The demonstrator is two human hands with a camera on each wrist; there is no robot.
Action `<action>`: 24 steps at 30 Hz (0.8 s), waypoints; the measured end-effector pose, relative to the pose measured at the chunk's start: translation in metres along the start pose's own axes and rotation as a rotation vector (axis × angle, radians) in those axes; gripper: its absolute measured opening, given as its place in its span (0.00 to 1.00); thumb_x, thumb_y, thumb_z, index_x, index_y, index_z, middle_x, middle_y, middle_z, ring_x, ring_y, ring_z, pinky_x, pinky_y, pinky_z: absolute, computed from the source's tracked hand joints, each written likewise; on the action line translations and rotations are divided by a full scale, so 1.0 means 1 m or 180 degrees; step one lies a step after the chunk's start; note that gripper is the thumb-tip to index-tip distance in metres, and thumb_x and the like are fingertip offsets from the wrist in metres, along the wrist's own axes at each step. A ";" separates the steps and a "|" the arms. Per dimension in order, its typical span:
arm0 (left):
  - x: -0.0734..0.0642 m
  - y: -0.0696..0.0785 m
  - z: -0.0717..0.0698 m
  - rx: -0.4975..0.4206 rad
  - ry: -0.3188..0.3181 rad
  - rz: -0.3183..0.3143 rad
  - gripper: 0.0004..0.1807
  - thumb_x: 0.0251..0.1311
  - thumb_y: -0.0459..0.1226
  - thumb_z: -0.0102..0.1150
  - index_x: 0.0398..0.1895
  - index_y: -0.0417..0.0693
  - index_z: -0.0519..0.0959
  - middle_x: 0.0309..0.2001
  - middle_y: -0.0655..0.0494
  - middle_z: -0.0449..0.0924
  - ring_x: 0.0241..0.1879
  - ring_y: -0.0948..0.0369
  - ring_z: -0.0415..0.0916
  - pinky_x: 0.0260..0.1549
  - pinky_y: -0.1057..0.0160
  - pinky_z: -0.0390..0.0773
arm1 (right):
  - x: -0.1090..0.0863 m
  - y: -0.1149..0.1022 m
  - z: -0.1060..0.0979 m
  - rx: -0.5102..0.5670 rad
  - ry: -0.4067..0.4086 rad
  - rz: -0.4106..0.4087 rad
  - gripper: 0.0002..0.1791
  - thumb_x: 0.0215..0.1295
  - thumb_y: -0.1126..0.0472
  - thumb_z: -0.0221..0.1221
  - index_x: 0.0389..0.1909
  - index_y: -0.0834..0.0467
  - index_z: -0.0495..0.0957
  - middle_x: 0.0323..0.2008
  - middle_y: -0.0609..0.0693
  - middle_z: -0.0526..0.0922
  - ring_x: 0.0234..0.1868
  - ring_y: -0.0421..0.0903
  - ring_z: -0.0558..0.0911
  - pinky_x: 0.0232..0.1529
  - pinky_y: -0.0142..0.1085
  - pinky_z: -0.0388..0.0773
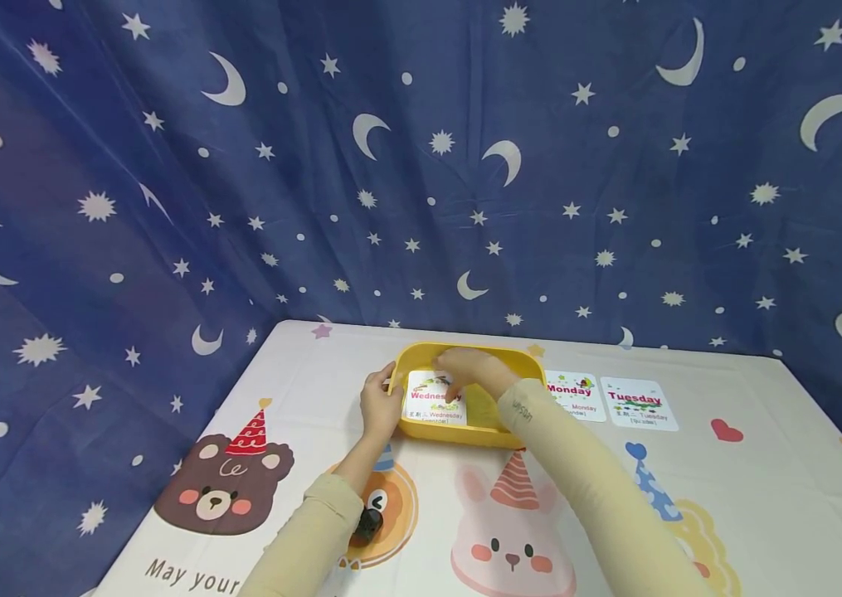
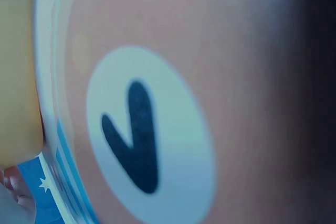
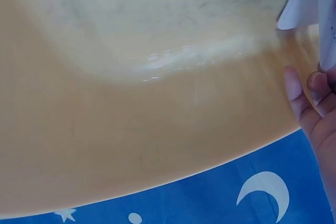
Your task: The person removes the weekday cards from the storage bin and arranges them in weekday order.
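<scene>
Inside the tray (image 1: 458, 434), my right hand (image 1: 474, 371) pinches the Wednesday card (image 1: 428, 406) toward its right side, thumb over the printed face. From that wrist, a white edge (image 3: 300, 6) shows just beside it; whether the two touch, I cannot tell. A light pinch looks best to me, since thin card could bend, and I should feel that only one piece sits between my fingers.

My left hand (image 1: 379, 408) grips the tray's left rim, which should steady it against a tug. Walls ring the card and the front one stands close to its lower edge, so straight up seems the freest way.

My right sleeve (image 1: 607, 489) crosses the tray's right front corner. Past it lies Monday (image 1: 586, 401), close by the tray and partly hidden, then Tuesday (image 1: 640, 404), just apart. Farther right, the desk (image 1: 771, 489) runs past a red heart (image 1: 727, 430), giving more room than behind, where the curtain (image 1: 361, 232) rises near the back edge.
</scene>
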State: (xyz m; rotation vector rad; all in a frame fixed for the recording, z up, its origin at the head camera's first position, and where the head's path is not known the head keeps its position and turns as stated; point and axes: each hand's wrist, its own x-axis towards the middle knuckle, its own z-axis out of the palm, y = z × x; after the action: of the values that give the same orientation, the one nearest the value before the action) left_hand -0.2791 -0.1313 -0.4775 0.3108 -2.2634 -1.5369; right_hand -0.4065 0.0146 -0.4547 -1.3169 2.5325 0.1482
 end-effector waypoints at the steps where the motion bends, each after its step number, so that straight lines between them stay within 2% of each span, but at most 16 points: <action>1: 0.000 0.000 0.000 -0.0001 -0.0002 0.0002 0.25 0.54 0.23 0.53 0.58 0.37 0.74 0.49 0.41 0.76 0.42 0.51 0.76 0.40 0.58 0.81 | -0.007 -0.004 -0.004 0.0048 0.0015 0.0025 0.30 0.44 0.44 0.70 0.43 0.59 0.76 0.38 0.50 0.81 0.39 0.46 0.77 0.50 0.36 0.76; 2: -0.001 0.000 0.001 -0.0002 -0.0001 0.0008 0.24 0.54 0.23 0.53 0.58 0.37 0.74 0.49 0.41 0.76 0.42 0.50 0.76 0.41 0.57 0.81 | -0.018 -0.018 -0.017 0.0062 -0.0082 0.0185 0.30 0.45 0.49 0.71 0.46 0.62 0.76 0.42 0.54 0.81 0.43 0.48 0.78 0.54 0.38 0.75; 4: -0.001 0.000 0.001 0.0001 0.0011 0.0017 0.24 0.55 0.24 0.53 0.57 0.37 0.74 0.48 0.41 0.77 0.42 0.50 0.76 0.41 0.57 0.81 | -0.029 -0.023 -0.022 0.0198 -0.0039 0.0214 0.30 0.49 0.52 0.70 0.50 0.64 0.75 0.47 0.55 0.81 0.47 0.49 0.78 0.57 0.39 0.74; 8: -0.003 0.000 0.002 0.0017 0.0043 0.0011 0.22 0.57 0.26 0.54 0.57 0.37 0.75 0.47 0.41 0.77 0.41 0.50 0.77 0.42 0.56 0.81 | -0.035 -0.022 -0.024 0.0533 -0.0059 0.0362 0.33 0.53 0.53 0.67 0.58 0.66 0.71 0.55 0.57 0.78 0.56 0.51 0.76 0.63 0.40 0.70; 10: -0.004 -0.001 0.002 0.0028 0.0063 -0.0006 0.21 0.58 0.27 0.54 0.57 0.37 0.75 0.46 0.41 0.77 0.41 0.50 0.77 0.41 0.57 0.82 | -0.036 -0.023 -0.025 0.0621 -0.0040 0.0407 0.34 0.55 0.53 0.66 0.59 0.66 0.70 0.55 0.57 0.77 0.57 0.51 0.76 0.64 0.41 0.69; 14: -0.003 -0.001 0.002 0.0037 0.0100 -0.0009 0.20 0.59 0.28 0.55 0.57 0.37 0.75 0.46 0.41 0.77 0.41 0.50 0.78 0.42 0.57 0.82 | -0.039 -0.026 -0.029 0.0661 -0.0011 0.0387 0.35 0.57 0.53 0.65 0.62 0.66 0.68 0.58 0.58 0.76 0.60 0.52 0.74 0.65 0.41 0.68; 19: -0.003 0.001 0.002 0.0033 0.0106 0.0030 0.20 0.61 0.30 0.54 0.57 0.36 0.75 0.47 0.40 0.77 0.42 0.48 0.78 0.44 0.55 0.81 | -0.045 -0.030 -0.036 0.0876 0.0002 0.0419 0.33 0.59 0.58 0.63 0.64 0.65 0.66 0.62 0.58 0.73 0.63 0.53 0.71 0.67 0.43 0.65; 24: -0.003 0.003 0.000 0.0021 0.0131 0.0055 0.21 0.58 0.27 0.54 0.56 0.35 0.75 0.47 0.38 0.77 0.42 0.47 0.78 0.45 0.54 0.81 | -0.053 -0.029 -0.041 0.1048 0.0178 0.0310 0.28 0.61 0.64 0.60 0.62 0.65 0.68 0.60 0.59 0.74 0.62 0.53 0.72 0.66 0.43 0.67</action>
State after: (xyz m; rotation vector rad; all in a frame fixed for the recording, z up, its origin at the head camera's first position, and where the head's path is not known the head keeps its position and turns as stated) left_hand -0.2761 -0.1286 -0.4754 0.3211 -2.2344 -1.5010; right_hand -0.3621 0.0303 -0.3991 -1.0842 2.5290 -0.2789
